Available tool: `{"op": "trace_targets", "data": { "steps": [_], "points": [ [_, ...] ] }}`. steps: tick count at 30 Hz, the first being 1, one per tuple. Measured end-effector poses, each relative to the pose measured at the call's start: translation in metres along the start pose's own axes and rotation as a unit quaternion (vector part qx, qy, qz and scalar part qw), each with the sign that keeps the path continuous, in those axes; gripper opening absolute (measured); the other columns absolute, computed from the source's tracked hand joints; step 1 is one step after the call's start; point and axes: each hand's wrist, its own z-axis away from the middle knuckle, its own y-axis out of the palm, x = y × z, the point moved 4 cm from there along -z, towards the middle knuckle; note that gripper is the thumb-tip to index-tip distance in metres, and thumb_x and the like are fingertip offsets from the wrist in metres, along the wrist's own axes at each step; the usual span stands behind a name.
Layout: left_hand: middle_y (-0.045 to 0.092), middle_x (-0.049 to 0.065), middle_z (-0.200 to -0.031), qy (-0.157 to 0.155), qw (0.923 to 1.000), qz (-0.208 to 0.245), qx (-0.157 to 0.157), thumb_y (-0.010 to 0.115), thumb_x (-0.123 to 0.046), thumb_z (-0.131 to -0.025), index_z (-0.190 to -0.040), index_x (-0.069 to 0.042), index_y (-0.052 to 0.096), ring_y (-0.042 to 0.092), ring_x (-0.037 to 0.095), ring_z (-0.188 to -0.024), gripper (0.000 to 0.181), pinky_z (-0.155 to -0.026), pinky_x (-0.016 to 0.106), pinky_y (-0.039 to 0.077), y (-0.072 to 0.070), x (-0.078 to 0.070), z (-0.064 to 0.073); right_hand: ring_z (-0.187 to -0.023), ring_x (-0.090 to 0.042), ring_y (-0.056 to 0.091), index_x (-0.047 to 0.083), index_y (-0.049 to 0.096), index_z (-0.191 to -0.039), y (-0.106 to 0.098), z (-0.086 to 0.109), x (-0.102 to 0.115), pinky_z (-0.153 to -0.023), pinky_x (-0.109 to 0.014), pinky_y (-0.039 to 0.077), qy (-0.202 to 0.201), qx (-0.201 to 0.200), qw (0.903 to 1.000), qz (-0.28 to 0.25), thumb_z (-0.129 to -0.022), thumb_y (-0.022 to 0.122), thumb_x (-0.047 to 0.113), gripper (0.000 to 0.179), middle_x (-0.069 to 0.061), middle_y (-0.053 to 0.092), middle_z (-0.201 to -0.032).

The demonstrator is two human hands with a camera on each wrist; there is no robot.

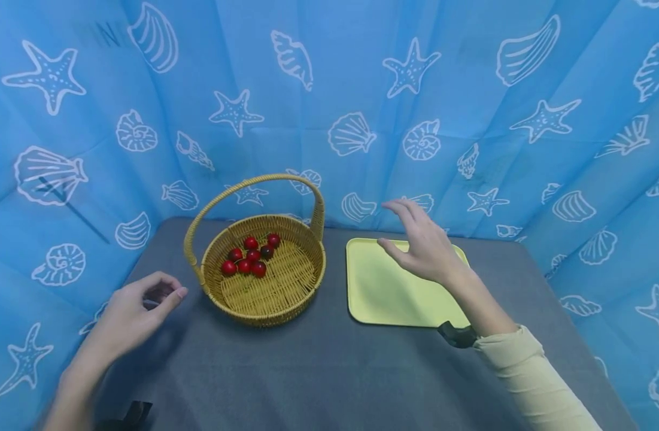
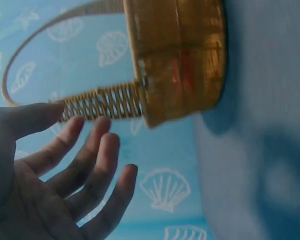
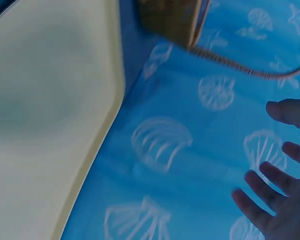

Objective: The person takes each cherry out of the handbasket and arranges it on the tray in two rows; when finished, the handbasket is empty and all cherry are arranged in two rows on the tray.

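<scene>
In the head view a round wicker basket (image 1: 286, 275) with a tall arched handle (image 1: 254, 182) stands left of centre. Several dark red cherries (image 1: 245, 266) lie grouped in its left and back part. My left hand (image 1: 132, 314) hovers just left of the basket, fingers loosely bent and holding nothing. From the left wrist view, the fingers (image 2: 107, 150) spread beside the handle's woven base. A pale yellow rectangular tray (image 1: 394, 299) lies to the basket's right, bare inside. Above its back part floats my right hand (image 1: 423, 242), thumb apart from the fingers, holding nothing.
A grey cloth (image 1: 307, 371) covers the table under the basket and tray. Behind and at both sides hangs a blue curtain (image 1: 318, 90) with white shells and starfish. A black strap (image 1: 458, 335) sits at the right wrist.
</scene>
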Motion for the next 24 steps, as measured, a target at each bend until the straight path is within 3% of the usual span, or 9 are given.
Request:
{"op": "trace_targets", "data": {
  "steps": [5,12,19,24],
  "points": [
    [0.083,0.007,-0.109,-0.016,0.9987,0.035,0.032,0.07,-0.034,-0.107,-0.122,-0.013,0.074,0.076,0.014,-0.095,0.025,-0.079,0.028,0.061,0.018,-0.012,0.007,-0.122,-0.032,0.068,0.007,0.062,-0.143,0.023,-0.022,0.029,-0.1,-0.051,0.058,-0.006,0.043,0.993,-0.11,-0.102,0.077,0.02,0.046,-0.014,0.067,-0.14],
    [0.083,0.012,-0.116,-0.061,0.9944,0.064,0.057,0.071,-0.03,-0.107,-0.135,-0.008,0.072,0.078,0.026,-0.103,0.036,-0.078,0.037,0.062,0.041,-0.016,0.01,-0.103,-0.025,0.077,0.003,0.073,-0.124,0.055,-0.053,0.059,-0.089,-0.041,0.065,-0.026,0.105,0.9699,-0.218,-0.103,0.074,0.011,0.023,-0.014,0.078,-0.119],
    [0.083,0.014,-0.114,-0.113,0.9895,0.088,0.021,0.073,-0.033,-0.105,-0.128,-0.009,0.076,0.08,0.025,-0.099,0.033,-0.082,0.042,0.064,0.054,-0.013,0.011,-0.099,-0.021,0.077,0.006,0.075,-0.118,0.084,-0.085,0.08,-0.089,-0.034,0.064,-0.028,0.179,0.9506,-0.252,-0.104,0.072,0.014,0.016,-0.009,0.081,-0.111],
    [0.084,0.013,-0.111,-0.118,0.9876,0.103,-0.019,0.077,-0.03,-0.103,-0.12,-0.012,0.079,0.081,0.022,-0.093,0.025,-0.076,0.031,0.062,0.058,-0.012,0.01,-0.097,-0.022,0.077,0.007,0.076,-0.119,0.102,-0.109,0.089,-0.091,-0.034,0.062,-0.025,0.219,0.9401,-0.26,-0.106,0.07,0.017,0.017,-0.007,0.081,-0.11]
  ]
}}
